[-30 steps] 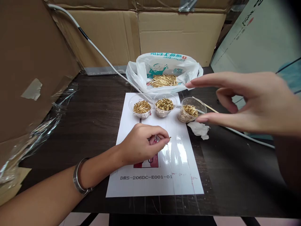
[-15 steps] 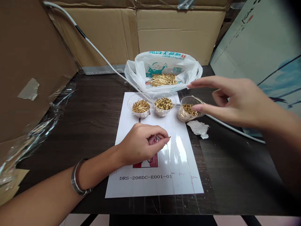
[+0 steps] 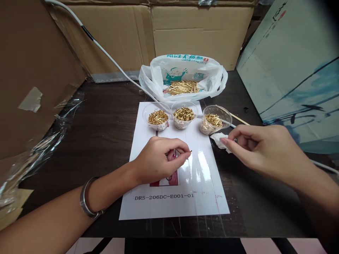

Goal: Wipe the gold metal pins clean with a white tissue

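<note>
My left hand (image 3: 164,160) is above the printed sheet (image 3: 209,203), thumb and forefinger pinched on a small thin metal pin (image 3: 191,151) whose tip sticks out. To the right, my right hand (image 3: 261,148) is closed with thumb and forefinger nearly together, over the crumpled white tissue (image 3: 218,140); what it holds, if anything, is too small or hidden. Beyond my hands stand three clear plastic cups: the left cup (image 3: 158,128) with fine gold pins, the middle cup (image 3: 182,124) with short gold tubes, and the right cup (image 3: 205,128), tilted, with small gold pieces.
Behind the cups a white plastic bag (image 3: 150,86) lies open with many long gold pins (image 3: 184,87). A white cable (image 3: 111,58) runs across the table. A thin stick (image 3: 235,117) leans by the right cup. Cardboard (image 3: 190,38) walls the back and left; a pale printed panel (image 3: 296,77) stands right.
My right hand has come down and toward me from beside the right cup and the bag, and its spread fingers have closed. My left hand has barely moved.
</note>
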